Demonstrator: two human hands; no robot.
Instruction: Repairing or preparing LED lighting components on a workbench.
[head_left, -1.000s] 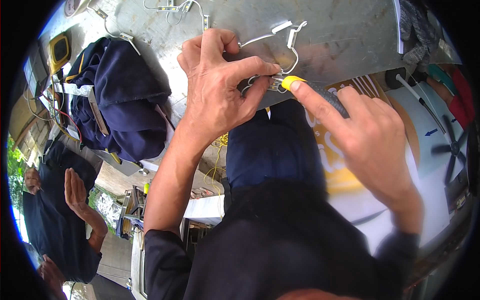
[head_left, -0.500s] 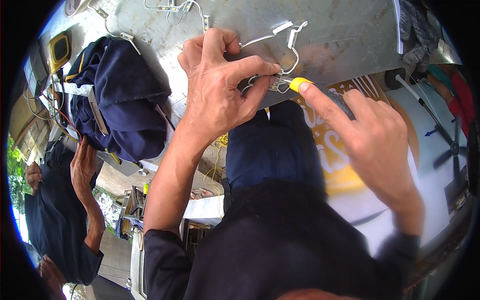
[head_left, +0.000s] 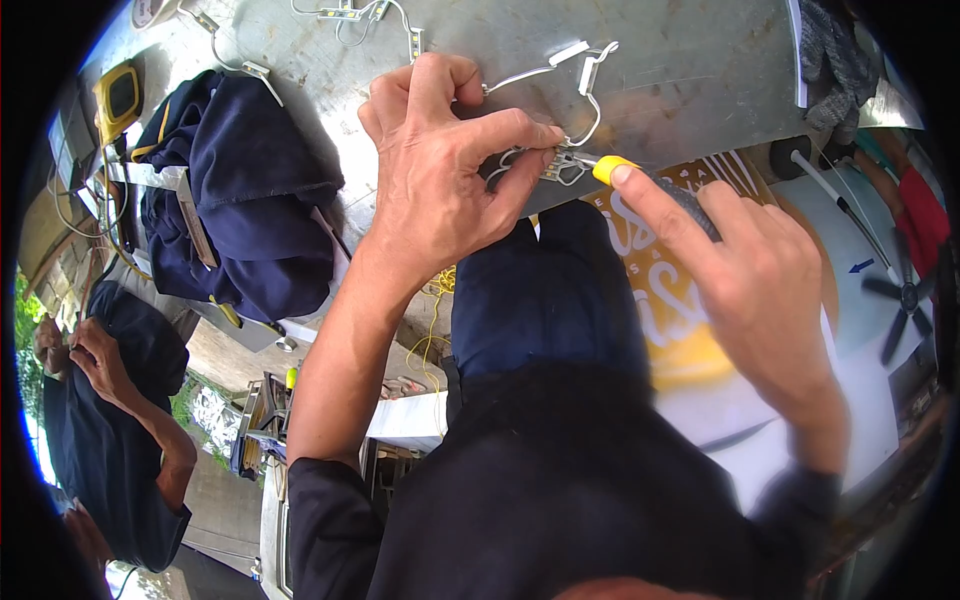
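Observation:
My left hand (head_left: 430,170) is closed, thumb and index finger pinching a small LED module (head_left: 551,168) against the metal worktop. White wires loop around these fingertips. In my right hand (head_left: 745,270) is a screwdriver (head_left: 616,170) with a yellow-and-dark handle, my index finger stretched along it. Its thin metal tip reaches the wires and module beside my left fingertips; whether it touches them I cannot tell. Beyond my left hand, a white wire string carries more LED modules (head_left: 586,75). Part of the pinched module is hidden under my fingers.
The metal worktop (head_left: 680,60) holds another LED string (head_left: 415,42), a dark blue cloth bundle (head_left: 250,180) and a yellow tape measure (head_left: 120,98). Grey gloves (head_left: 835,75) lie far right. A printed board (head_left: 670,340) and a fan (head_left: 908,295) are at right. A co-worker (head_left: 110,420) stands left.
My right hand and the screwdriver have shifted slightly right. My left hand keeps its pinch nearly in place. The co-worker's hands have come together around a thin wire.

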